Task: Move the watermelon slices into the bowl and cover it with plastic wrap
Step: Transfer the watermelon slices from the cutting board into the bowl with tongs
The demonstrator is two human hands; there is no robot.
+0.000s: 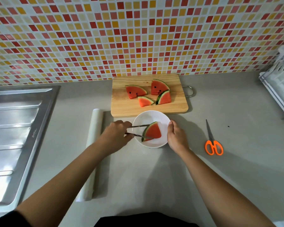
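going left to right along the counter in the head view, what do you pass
sink → plastic wrap roll → left hand holding tongs → bowl → right hand → scissors → wire rack

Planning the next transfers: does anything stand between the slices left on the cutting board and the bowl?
Nothing visible. The bowl sits directly in front of the cutting board; the wrap roll lies left and the scissors right, both off the path.

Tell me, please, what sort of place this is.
Most likely a home kitchen: a steel sink set in the counter, a tiled wall behind it, and a wooden cutting board carrying watermelon slices.
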